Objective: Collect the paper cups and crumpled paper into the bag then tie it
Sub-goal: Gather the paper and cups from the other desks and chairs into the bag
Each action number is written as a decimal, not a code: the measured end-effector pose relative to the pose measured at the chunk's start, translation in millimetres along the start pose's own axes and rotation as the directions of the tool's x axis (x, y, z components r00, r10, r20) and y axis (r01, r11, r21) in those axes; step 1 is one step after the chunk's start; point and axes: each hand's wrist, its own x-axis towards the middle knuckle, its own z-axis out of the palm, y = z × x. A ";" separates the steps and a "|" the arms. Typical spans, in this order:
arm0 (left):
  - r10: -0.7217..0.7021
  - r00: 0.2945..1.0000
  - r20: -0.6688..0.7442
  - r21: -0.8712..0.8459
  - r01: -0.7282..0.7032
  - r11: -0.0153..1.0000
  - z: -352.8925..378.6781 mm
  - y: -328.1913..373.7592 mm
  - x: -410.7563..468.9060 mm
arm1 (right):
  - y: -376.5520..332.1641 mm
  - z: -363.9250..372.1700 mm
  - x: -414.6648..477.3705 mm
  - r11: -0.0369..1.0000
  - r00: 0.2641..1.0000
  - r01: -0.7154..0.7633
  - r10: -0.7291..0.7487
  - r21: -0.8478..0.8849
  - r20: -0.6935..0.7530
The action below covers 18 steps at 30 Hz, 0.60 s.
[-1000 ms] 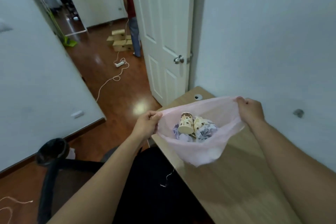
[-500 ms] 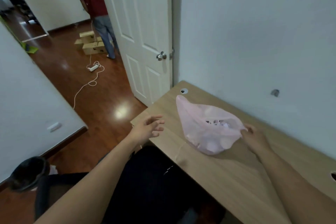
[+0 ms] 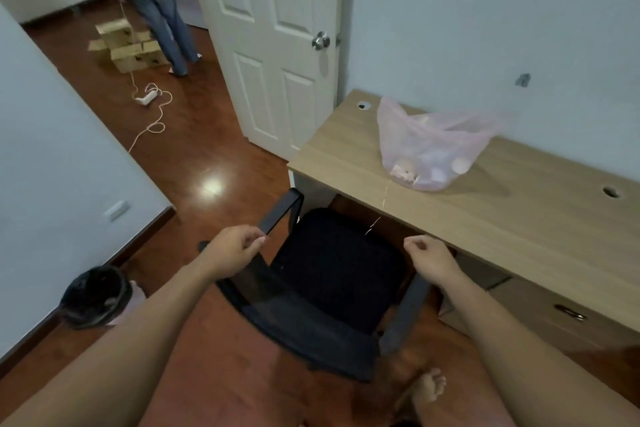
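A translucent pink bag (image 3: pixel 429 146) lies on the wooden desk (image 3: pixel 519 218) near the wall, its mouth loose and not tied. Paper cups (image 3: pixel 403 170) and crumpled paper show faintly through the plastic at its bottom. My left hand (image 3: pixel 235 248) hangs over the black chair's left armrest, fingers loosely curled, holding nothing. My right hand (image 3: pixel 431 255) hangs over the chair seat's right side, fingers also loosely curled and empty. Both hands are well clear of the bag.
A black office chair (image 3: pixel 332 274) stands between me and the desk. A black bin (image 3: pixel 95 295) sits by the left wall. Beyond the open white door (image 3: pixel 277 45), a person (image 3: pixel 156 3) stands by cardboard boxes (image 3: pixel 128 48) and a power strip cable (image 3: pixel 149 100). My bare foot (image 3: pixel 427 388) shows below.
Both hands let go of the bag, which now lies alone on the desk. I have drawn back from the desk, and my hands now hang over the chair.
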 end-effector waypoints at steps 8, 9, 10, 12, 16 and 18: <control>0.097 0.985 -0.144 0.437 -0.024 0.899 56.3 -44.3 -46.8 | -52.6 140.8 -118.3 0.992 0.954 0.106 -0.083 -0.068 0.288; 0.103 0.983 -0.153 0.449 -0.024 0.893 57.7 -42.1 -48.4 | -53.1 152.0 -128.5 0.991 0.942 0.104 -0.071 -0.085 0.328; 0.100 0.985 -0.144 0.458 -0.023 0.889 60.6 -41.0 -50.2 | -48.8 162.3 -136.2 0.988 0.931 0.093 -0.042 -0.124 0.362; 0.105 0.981 -0.163 0.468 -0.017 0.883 67.9 -36.0 -53.4 | -38.3 173.7 -148.3 0.969 0.928 0.074 0.019 -0.234 0.372; 0.100 0.970 -0.221 0.436 0.007 0.900 76.0 -18.1 -55.5 | -28.8 163.0 -154.0 0.921 0.950 0.050 0.075 -0.386 0.302; 0.102 0.969 -0.226 0.412 0.000 0.911 79.4 -9.3 -55.0 | -25.8 149.0 -151.6 0.904 0.943 0.032 0.114 -0.427 0.311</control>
